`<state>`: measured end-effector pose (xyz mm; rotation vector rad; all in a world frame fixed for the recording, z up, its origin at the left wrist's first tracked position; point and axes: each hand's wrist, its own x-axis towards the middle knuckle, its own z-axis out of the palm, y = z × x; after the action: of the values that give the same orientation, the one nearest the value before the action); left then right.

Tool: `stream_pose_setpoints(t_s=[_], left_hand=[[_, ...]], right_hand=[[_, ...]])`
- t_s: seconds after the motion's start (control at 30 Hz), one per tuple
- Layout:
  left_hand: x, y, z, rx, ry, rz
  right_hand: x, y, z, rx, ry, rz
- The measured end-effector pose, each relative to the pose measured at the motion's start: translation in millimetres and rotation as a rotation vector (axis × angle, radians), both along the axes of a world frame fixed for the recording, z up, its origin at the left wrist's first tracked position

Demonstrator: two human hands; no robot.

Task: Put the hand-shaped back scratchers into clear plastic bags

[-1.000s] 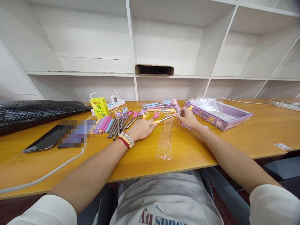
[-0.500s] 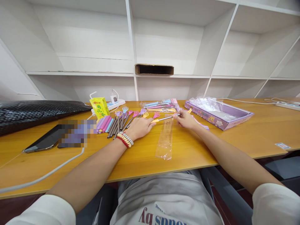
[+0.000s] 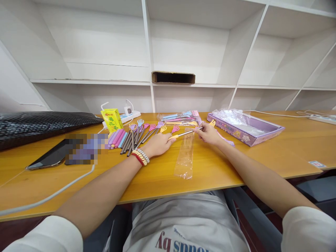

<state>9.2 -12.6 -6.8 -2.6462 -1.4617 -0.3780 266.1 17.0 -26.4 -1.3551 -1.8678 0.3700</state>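
Note:
Between my hands a back scratcher (image 3: 186, 132) lies level, with a yellow handle, a metal rod and a yellow claw. My left hand (image 3: 159, 142) is closed round its handle. Near the claw end, the fingers of my right hand (image 3: 208, 133) pinch the rod. A clear plastic sleeve (image 3: 184, 157) lies flat on the table below the rod. To the left are several back scratcher rods (image 3: 129, 141) with coloured claws, beside a stack of pink, purple and blue handles (image 3: 117, 138). Packed back scratchers (image 3: 180, 118) in clear wrap lie behind my hands.
A purple tray-like box (image 3: 252, 134) with crumpled clear plastic stands at the right. A yellow drink carton (image 3: 112, 119), a power strip (image 3: 135, 115), a phone (image 3: 48, 155) and a black bag (image 3: 44, 126) are at the left. White shelves (image 3: 91, 83) rise behind the table.
Both hands keep hold of the back scratcher in nearly the same place. The yellow claw shows slightly more beyond my right hand.

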Motion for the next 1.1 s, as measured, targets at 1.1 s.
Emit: stream_pose_setpoints(t_s=[1.1], left_hand=[[-17.4,23.2,-1.1,-0.57,-0.581,-0.097]], right_hand=[[4.7,-1.4,15.2,0.375,-0.769,0.068]])
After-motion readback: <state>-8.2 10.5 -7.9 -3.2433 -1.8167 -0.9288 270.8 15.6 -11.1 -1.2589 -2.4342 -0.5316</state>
